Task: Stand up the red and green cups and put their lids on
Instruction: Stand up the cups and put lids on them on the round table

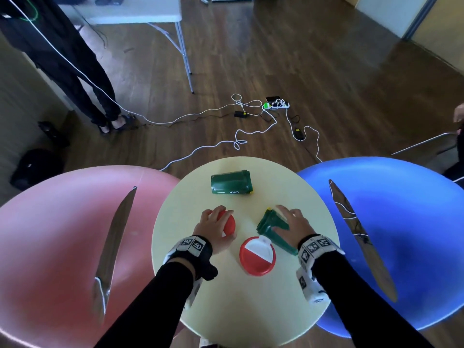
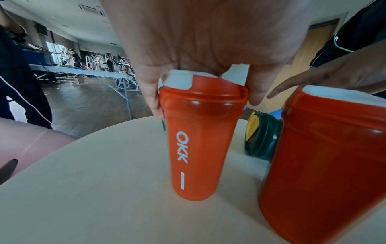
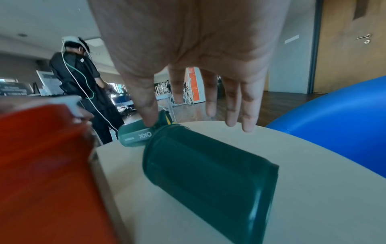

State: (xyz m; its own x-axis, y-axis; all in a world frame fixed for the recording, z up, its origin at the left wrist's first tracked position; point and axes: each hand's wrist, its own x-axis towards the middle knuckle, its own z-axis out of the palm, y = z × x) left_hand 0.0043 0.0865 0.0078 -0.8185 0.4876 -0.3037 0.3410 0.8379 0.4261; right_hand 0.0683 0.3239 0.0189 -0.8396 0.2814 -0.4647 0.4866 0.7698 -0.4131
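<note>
Already your left hand point(image 1: 213, 229) clasps the lid rim of one upright red cup point(image 2: 200, 137) at table point(image 1: 251, 310) centre, steadying it. Your right hand point(image 1: 293, 223), fingers spread loosely, reaches over a lying green cup point(image 3: 206, 175) at three o'clock, likely to right it. Another green cup point(image 1: 231, 182) lies at twelve; a second red cup point(image 1: 257, 256) stands lidded at six.

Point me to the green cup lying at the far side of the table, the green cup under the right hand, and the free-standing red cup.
far green cup point(image 1: 231, 183), head view, on its side wall
near green cup point(image 3: 208, 178), right wrist view, on its side wall
free red cup point(image 1: 257, 254), head view, on its lid
</note>
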